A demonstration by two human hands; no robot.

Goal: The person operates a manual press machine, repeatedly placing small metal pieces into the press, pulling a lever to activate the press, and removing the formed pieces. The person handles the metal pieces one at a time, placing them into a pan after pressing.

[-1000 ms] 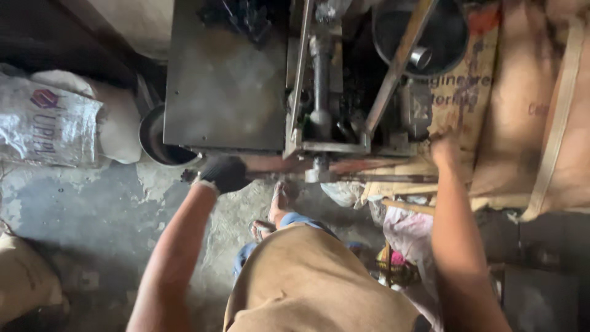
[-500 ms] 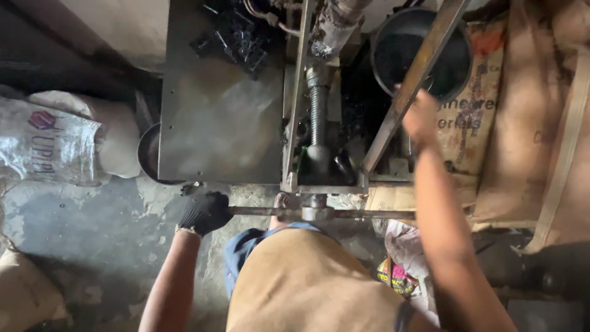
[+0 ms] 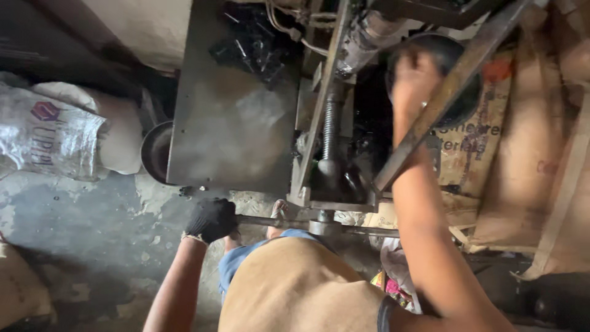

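Observation:
My left hand, in a black glove, grips the left end of a long metal handle bar that runs across the front of a greasy screw press. My right hand is bare and reaches forward over the machine, next to a slanted metal bar and a round black pan. Whether it holds anything is hidden. A threaded screw shaft runs up the middle of the press.
A flat grey metal plate lies left of the press with black parts at its far end. A dark bowl and white sacks sit on the left floor. Brown cardboard leans on the right.
My right hand has left the handle bar's right end and risen forward over the machine to the black pan. My gloved left hand stays shut on the bar.

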